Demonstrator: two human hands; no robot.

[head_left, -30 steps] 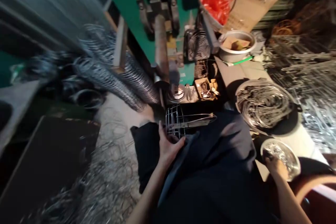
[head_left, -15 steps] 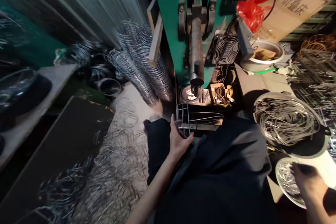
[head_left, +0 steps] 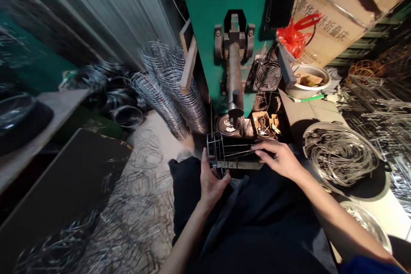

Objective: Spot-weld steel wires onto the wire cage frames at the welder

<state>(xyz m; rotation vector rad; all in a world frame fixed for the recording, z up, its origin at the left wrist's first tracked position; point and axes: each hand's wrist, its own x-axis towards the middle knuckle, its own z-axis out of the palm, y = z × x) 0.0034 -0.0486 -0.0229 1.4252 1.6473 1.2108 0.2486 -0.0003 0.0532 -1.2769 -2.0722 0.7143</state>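
Low in front of the green machine, my left hand point(head_left: 212, 182) holds a small wire frame point(head_left: 215, 147) by its near side, thumb and fingers around it. Thin wires run from the frame to the right. At their far end my right hand point(head_left: 279, 156) is closed, its fingertips pinched on the wire end point(head_left: 253, 149). Whether a smaller piece is also between those fingertips cannot be made out. The machine's metal arm point(head_left: 235, 77) points down just above and behind the frame.
Stacks of wire rings point(head_left: 167, 94) lean left of the machine point(head_left: 199, 8). At the right are a basin of bent wires point(head_left: 340, 154), a bowl of small metal pieces point(head_left: 362, 218) and a pot point(head_left: 321, 87). Loose wires point(head_left: 128, 214) cover the floor at lower left.
My right hand has moved from the bowl of small pieces at the lower right to the wire end in front of the machine. My left hand still holds the frame. The view has shifted.
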